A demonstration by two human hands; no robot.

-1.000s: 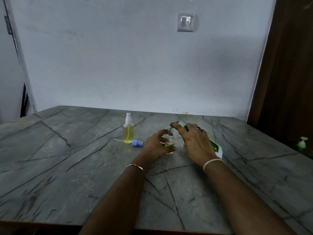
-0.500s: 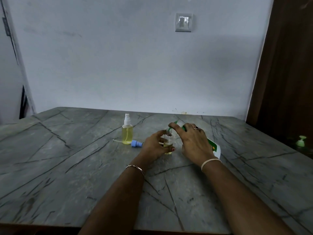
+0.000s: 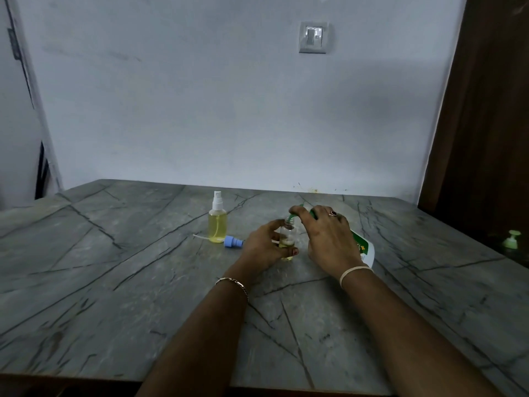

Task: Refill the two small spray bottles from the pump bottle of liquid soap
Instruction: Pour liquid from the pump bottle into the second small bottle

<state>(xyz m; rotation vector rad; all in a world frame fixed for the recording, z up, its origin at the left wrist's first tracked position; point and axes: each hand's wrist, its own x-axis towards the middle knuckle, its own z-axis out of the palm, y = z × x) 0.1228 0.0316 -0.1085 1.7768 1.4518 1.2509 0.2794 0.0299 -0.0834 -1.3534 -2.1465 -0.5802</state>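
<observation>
My left hand (image 3: 264, 247) grips a small clear spray bottle (image 3: 287, 237) standing upright and uncapped on the grey stone table (image 3: 143, 282), with a little yellow liquid at its bottom. My right hand (image 3: 326, 239) lies over the white pump bottle (image 3: 363, 247), which is tilted, its green nozzle (image 3: 292, 217) at the small bottle's mouth. To the left stands a second spray bottle (image 3: 217, 222), white spray top on, nearly full of yellow liquid. A loose blue spray cap (image 3: 233, 242) with its dip tube lies beside it.
The table runs back to a pale wall with a light switch (image 3: 312, 37). A dark wooden panel (image 3: 486, 110) stands at the right. A small green pump top (image 3: 511, 239) shows off the table's right edge.
Both hands stay on the small bottle and the pump bottle. The view has shifted slightly; nothing has been let go.
</observation>
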